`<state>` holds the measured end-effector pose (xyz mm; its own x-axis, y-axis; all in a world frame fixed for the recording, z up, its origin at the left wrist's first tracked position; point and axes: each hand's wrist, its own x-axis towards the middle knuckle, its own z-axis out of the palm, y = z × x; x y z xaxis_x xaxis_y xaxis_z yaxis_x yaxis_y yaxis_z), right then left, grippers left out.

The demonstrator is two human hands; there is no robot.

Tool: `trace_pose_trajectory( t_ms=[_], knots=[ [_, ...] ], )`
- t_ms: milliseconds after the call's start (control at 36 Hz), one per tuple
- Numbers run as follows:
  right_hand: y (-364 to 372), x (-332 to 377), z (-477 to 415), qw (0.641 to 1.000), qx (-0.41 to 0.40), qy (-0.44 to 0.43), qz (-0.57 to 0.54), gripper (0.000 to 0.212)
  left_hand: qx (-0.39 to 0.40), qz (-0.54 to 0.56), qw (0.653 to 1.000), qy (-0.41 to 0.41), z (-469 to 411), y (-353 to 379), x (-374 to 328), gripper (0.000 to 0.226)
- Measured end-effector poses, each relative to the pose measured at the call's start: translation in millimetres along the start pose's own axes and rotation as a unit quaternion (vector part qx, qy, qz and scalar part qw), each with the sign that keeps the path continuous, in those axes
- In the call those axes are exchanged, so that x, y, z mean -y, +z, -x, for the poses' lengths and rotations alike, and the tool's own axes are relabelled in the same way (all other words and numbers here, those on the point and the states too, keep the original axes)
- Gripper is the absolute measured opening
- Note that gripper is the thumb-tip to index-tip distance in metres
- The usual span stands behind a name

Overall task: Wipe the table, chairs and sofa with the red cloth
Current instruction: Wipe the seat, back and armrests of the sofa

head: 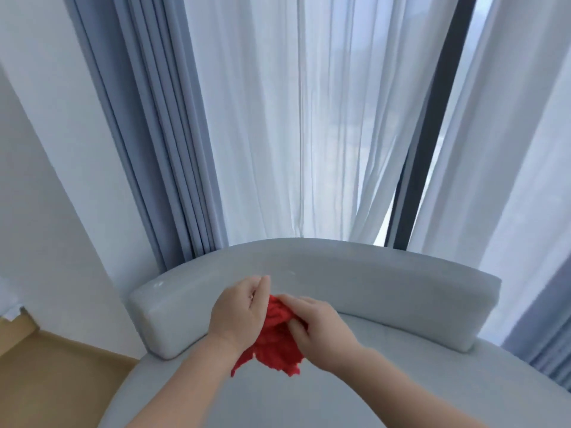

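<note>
Two bare hands meet over a pale grey sofa (401,384), and both hold the red cloth (275,347) between them. The left hand (239,310) has its fingers curled in, and the cloth is tucked against its palm side. The right hand (318,329) pinches the cloth with its thumb and bent fingers. The hands are close together, almost touching, with the cloth bunched up in the gap. Loose ends of the cloth hang down below the wrists. The cloth is in the air above the seat, just in front of the curved backrest (370,288). I cannot tell if the hanging ends touch the seat.

Behind the sofa hangs a thin white curtain (278,118) that lets light through. A thick blue-grey curtain (160,134) hangs in folds to the left of it. A dark window frame (432,134) shows through a gap in the white curtain on the right. A white wall (37,149) stands on the left. A bit of wooden floor (46,366) shows low on the left, beside the sofa.
</note>
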<state>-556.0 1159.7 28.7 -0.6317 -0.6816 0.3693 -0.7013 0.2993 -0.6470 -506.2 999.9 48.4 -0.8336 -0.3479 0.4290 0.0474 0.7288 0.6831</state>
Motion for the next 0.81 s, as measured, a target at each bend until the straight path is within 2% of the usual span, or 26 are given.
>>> trace_pose_trajectory(
  t_ms=[83, 167, 250, 444, 556, 611, 694, 750, 806],
  knots=[
    [-44.8, -27.1, 20.0, 0.999, -0.029, 0.027, 0.018, 0.031, 0.115, -0.012, 0.992, 0.059, -5.1, 36.3, -29.4, 0.03],
    [-86.3, -53.3, 39.1, 0.995, -0.066, 0.076, 0.026, 0.024, 0.193, -0.023, 0.976, 0.095, -10.8, 69.4, -57.4, 0.037],
    [-119.9, -76.3, 60.7, 0.987, -0.083, 0.141, 0.01, 0.021, 0.251, -0.035, 0.959, 0.123, -16.4, 102.7, -79.9, 0.034],
    [-163.1, -114.6, 100.3, 0.961, -0.154, 0.23, -0.01, 0.021, 0.285, -0.013, 0.947, 0.148, -36.1, 169.5, -112.1, 0.037],
    [-175.8, -134.2, 109.1, 0.936, -0.202, 0.285, -0.034, 0.017, 0.307, -0.009, 0.942, 0.137, -54.0, 201.1, -118.6, 0.013],
    [-177.0, -145.4, 110.8, 0.923, -0.206, 0.315, -0.073, 0.014, 0.324, 0.015, 0.936, 0.136, -64.6, 217.8, -119.5, 0.005],
    [-177.7, -160.5, 107.2, 0.896, -0.221, 0.345, -0.173, 0.011, 0.367, 0.093, 0.918, 0.116, -80.9, 243.6, -123.4, 0.009],
    [-179.8, -169.5, 104.3, 0.883, -0.232, 0.355, -0.199, 0.019, 0.384, 0.126, 0.907, 0.118, -90.9, 261.3, -128.0, 0.014],
    [-182.8, -175.2, 101.5, 0.877, -0.238, 0.348, -0.229, 0.041, 0.401, 0.146, 0.896, 0.122, -99.9, 279.1, -134.2, 0.019]
  ],
)
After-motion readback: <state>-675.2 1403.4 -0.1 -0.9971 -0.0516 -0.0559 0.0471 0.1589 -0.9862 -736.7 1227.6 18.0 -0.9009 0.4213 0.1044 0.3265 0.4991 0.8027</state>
